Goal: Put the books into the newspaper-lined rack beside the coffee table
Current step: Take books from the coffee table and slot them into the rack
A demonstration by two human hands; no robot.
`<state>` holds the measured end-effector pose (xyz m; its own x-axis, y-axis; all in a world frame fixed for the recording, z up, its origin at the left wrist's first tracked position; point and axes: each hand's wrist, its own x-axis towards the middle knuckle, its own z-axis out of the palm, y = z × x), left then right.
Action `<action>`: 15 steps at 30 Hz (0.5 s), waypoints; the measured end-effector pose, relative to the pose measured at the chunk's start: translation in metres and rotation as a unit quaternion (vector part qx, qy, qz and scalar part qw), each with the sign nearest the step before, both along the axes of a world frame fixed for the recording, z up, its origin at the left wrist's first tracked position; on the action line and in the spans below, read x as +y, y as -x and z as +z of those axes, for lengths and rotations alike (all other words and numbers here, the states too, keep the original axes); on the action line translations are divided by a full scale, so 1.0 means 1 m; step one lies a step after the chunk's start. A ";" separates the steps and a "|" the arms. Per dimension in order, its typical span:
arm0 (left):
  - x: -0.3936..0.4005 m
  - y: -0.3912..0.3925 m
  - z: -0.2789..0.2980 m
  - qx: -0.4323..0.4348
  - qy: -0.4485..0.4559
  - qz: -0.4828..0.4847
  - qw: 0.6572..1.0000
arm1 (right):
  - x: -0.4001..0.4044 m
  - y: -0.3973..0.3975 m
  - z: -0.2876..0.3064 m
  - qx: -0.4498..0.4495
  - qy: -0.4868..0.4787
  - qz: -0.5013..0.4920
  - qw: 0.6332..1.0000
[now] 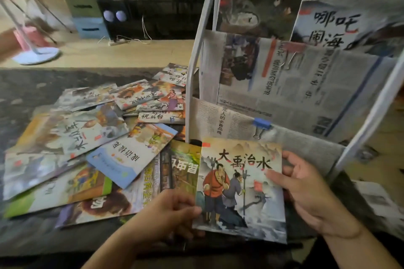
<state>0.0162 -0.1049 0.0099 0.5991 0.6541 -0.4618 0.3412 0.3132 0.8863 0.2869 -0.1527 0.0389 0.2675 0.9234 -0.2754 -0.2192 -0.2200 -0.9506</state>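
head view: i see my left hand (172,209) pinching the lower left edge of one book (240,185) titled 大禹治水, my right hand (306,194) gripping its right edge, in front of the newspaper-lined rack (284,85). one book in the rack reads 哪吒闹海 (334,26). roughly a dozen scattered books (91,148) overlap on the dark surface (32,94); one reads 祝英台 (153,116)
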 end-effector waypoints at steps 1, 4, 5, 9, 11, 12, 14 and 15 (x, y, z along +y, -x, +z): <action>0.000 -0.002 0.001 -0.001 0.004 -0.008 1.000 | 0.000 -0.001 0.001 -0.001 -0.002 0.000 1.000; 0.001 -0.005 0.003 -0.013 0.032 -0.007 0.999 | 0.001 -0.004 0.002 -0.013 -0.007 -0.004 1.000; 0.001 -0.005 0.003 -0.012 0.035 -0.008 0.999 | 0.001 -0.004 0.003 -0.017 -0.008 -0.003 1.000; 0.003 -0.007 0.003 -0.011 0.044 -0.005 0.999 | 0.001 -0.006 0.004 -0.020 -0.011 -0.002 1.000; 0.003 -0.008 0.004 -0.015 0.043 -0.003 0.999 | 0.001 -0.007 0.004 -0.016 -0.012 -0.001 1.000; 0.002 -0.009 0.005 -0.016 0.043 -0.002 0.999 | 0.001 -0.007 0.004 -0.014 -0.012 0.000 1.000; 0.002 -0.010 0.007 -0.019 0.043 0.001 0.999 | 0.001 -0.007 0.004 -0.015 -0.015 0.001 1.000; 0.002 -0.010 0.007 -0.022 0.046 0.003 0.999 | 0.002 -0.008 0.004 -0.014 -0.017 0.002 1.000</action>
